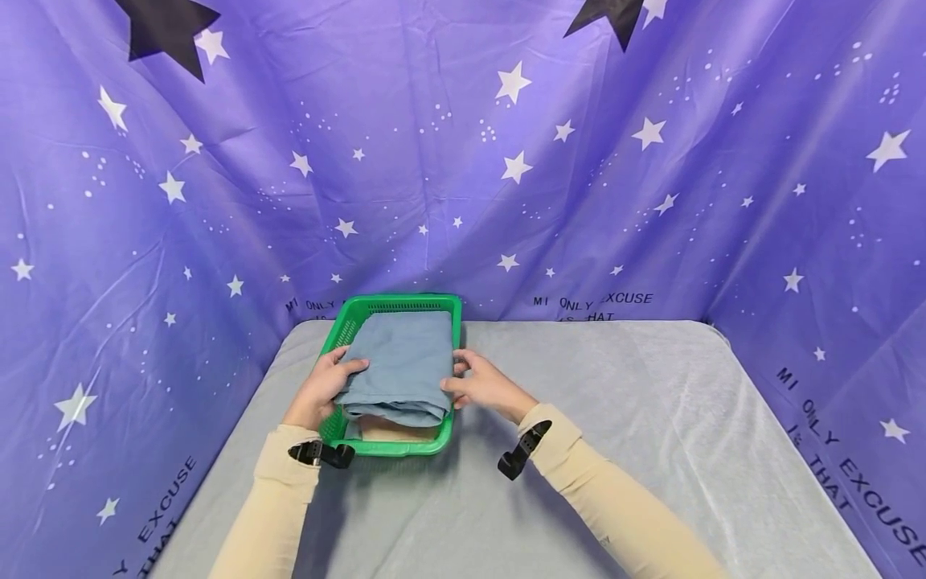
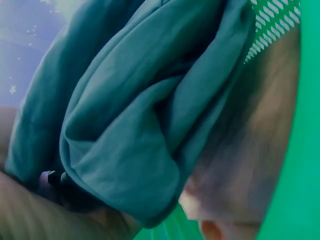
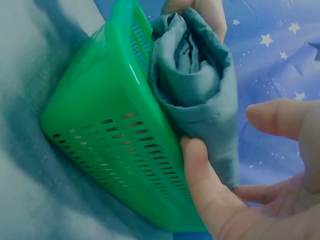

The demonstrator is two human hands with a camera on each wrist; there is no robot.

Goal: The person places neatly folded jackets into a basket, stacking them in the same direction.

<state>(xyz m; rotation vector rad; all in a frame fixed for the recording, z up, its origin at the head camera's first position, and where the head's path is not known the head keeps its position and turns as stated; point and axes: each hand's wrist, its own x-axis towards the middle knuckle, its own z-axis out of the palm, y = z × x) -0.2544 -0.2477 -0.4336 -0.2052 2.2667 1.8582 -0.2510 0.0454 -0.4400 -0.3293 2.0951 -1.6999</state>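
Observation:
A folded blue-grey garment (image 1: 401, 354) lies across the green plastic basket (image 1: 383, 449), its layered folds facing me. My left hand (image 1: 323, 388) grips its left edge, thumb on top and fingertips partly hidden. In the left wrist view the folds of the garment (image 2: 125, 145) hang close over the basket's inside. At the opposite edge, my right hand (image 1: 485, 383) has its fingers spread. The right wrist view has its thumb apart from the cloth, while one finger (image 3: 202, 167) reaches between the basket rim and the garment (image 3: 200, 85).
Beneath the garment, a beige folded cloth (image 1: 398, 430) shows inside the basket. The basket stands on a table with a grey cover (image 1: 615, 450), near its back left. A purple star-patterned curtain (image 1: 434, 161) surrounds the table's back and sides.

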